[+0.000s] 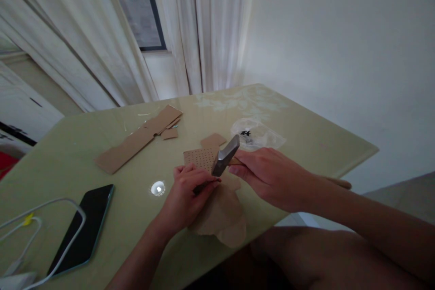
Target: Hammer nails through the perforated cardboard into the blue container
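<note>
My right hand (267,172) is wrapped around the wooden handle of a hammer (227,154), close below its metal head. The handle's far end sticks out past my wrist. The hammer head is tilted just above the fingertips of my left hand (190,192). Those fingers are pinched together, and whatever lies between them is too hidden to make out. Beyond my left hand lies a brown piece of cardboard with rows of small dark dots (200,157). A crumpled brown sheet (220,217) rests under both hands near the table's front edge.
Long cardboard strips (139,140) lie at the back left, and a small cardboard piece (213,140) is behind the hammer. A clear plastic bag (260,133) holds small black items. A phone (83,226) and a white cable (73,231) are on the table (136,204) at left.
</note>
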Motion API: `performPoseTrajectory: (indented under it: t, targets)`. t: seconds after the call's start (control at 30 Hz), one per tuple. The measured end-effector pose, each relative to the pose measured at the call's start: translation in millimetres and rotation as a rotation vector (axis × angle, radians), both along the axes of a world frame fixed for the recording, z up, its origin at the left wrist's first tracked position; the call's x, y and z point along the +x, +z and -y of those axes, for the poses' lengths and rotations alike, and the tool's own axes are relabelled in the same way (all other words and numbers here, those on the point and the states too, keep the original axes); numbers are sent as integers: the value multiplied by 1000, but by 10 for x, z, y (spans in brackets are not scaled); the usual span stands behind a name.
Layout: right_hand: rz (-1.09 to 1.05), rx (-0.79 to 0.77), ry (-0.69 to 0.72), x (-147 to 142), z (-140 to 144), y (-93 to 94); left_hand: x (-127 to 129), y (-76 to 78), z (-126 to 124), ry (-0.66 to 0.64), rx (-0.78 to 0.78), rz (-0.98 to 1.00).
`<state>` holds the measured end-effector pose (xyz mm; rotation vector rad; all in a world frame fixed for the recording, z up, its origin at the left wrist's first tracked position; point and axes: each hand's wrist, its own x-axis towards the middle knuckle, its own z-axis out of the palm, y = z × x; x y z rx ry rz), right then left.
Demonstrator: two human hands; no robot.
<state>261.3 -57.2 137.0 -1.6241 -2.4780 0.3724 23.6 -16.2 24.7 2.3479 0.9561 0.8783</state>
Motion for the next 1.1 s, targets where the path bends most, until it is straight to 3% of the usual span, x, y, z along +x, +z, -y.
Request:
performPoseTrajectory:
  t: [0.6,1.1]
  targets:
    - [119,4,6,18,-13,-63,-1,-8,0,-11,-36,-21]
    - [60,5,-4,4,-7,-24,0,-7,6,-14,-40,-12]
